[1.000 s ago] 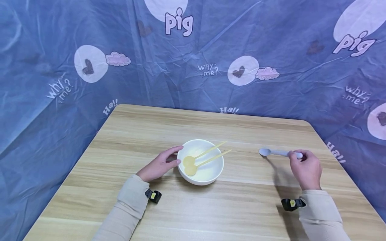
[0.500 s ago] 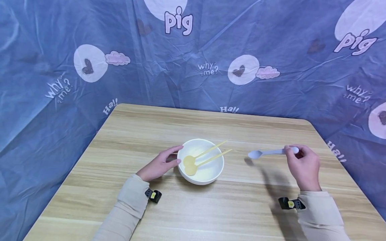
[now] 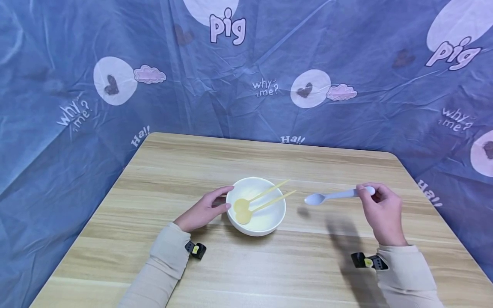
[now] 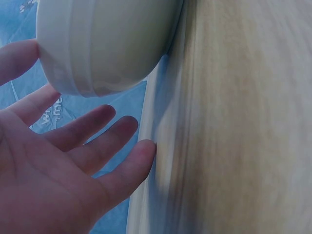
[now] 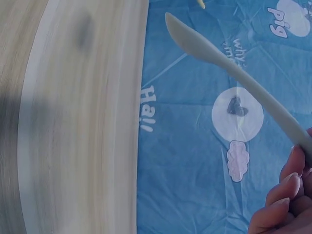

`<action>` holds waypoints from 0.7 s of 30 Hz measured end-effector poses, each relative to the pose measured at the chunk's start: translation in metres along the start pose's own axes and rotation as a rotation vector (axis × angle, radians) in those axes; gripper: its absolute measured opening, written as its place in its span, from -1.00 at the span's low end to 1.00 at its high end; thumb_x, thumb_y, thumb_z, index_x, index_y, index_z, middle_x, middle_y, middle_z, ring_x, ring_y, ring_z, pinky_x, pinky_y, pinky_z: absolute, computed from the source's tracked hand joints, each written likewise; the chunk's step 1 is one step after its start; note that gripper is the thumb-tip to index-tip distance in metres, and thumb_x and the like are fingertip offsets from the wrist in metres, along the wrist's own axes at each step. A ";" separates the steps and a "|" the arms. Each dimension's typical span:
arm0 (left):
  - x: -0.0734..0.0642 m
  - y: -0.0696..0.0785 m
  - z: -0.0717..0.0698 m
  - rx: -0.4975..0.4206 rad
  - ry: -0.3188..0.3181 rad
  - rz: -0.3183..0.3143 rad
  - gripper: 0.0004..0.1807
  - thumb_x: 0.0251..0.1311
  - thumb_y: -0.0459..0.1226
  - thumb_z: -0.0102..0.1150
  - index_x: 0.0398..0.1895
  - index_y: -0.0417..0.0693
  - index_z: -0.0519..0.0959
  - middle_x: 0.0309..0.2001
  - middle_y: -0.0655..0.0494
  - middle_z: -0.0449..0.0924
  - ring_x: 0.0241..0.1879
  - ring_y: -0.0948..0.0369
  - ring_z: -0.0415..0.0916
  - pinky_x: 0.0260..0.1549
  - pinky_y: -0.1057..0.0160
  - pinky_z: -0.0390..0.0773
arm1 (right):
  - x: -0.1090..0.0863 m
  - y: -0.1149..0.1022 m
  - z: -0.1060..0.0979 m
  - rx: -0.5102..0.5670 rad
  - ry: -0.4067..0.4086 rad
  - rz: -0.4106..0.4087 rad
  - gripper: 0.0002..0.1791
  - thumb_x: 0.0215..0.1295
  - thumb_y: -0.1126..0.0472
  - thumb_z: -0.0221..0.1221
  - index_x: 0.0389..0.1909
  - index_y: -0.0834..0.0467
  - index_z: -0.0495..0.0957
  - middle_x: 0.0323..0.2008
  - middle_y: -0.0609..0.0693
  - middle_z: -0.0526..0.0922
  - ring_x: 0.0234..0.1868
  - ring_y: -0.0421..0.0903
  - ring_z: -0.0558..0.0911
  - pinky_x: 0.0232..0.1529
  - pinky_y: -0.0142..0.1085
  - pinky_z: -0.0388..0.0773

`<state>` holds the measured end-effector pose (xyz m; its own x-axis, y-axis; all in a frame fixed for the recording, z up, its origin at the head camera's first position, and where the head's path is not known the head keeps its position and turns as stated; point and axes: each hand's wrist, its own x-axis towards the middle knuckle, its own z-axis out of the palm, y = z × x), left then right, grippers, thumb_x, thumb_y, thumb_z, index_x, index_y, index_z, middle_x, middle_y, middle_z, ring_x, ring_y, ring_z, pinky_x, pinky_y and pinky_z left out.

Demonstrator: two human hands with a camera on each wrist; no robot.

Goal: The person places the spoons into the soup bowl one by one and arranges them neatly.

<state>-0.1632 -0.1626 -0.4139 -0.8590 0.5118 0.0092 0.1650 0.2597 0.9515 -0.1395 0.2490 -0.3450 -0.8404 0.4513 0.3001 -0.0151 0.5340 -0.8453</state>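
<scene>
A white bowl (image 3: pixel 257 229) stands on the table left of my right hand. Two pale yellow spoons (image 3: pixel 242 216) lie in it, their round heads overlapping and thin handles leaning over the right rim. My left hand (image 3: pixel 204 211) touches the bowl's left side with thumb and forefinger; in the left wrist view its other fingers (image 4: pixel 109 146) spread loosely below the bowl (image 4: pixel 107 48). My right hand (image 3: pixel 385 211) pinches a light grey-blue spoon (image 3: pixel 339 194) by its handle end. The spoon's head points left toward the bowl, above the table, its shadow lying apart beneath it.
The wood-grain table (image 3: pixel 185 162) has a rounded back edge. A blue printed cloth (image 3: pixel 246 115) hangs behind it and along both sides. Each wrist wears a small black camera (image 3: pixel 199 251) on a beige sleeve (image 3: pixel 158 267).
My right hand has moved left and lifted the grey-blue spoon, whose head now hangs nearer the bowl. My left hand, the bowl and the yellow spoons have stayed put.
</scene>
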 end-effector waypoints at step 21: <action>0.000 0.000 0.000 -0.006 0.004 -0.003 -0.40 0.37 -0.21 -0.01 0.44 -0.02 0.12 0.41 -0.04 0.12 0.25 0.00 0.32 0.18 0.10 0.42 | -0.015 -0.016 0.013 0.134 -0.123 -0.043 -0.86 0.26 0.17 0.21 -0.34 0.18 0.62 -0.59 -0.26 0.50 -0.64 -0.26 0.25 -0.66 -0.37 0.17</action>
<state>-0.1632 -0.1627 -0.4142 -0.8617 0.5073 0.0073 0.1591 0.2566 0.9533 -0.1333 0.2245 -0.3415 -0.8972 0.3348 0.2879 -0.1175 0.4475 -0.8865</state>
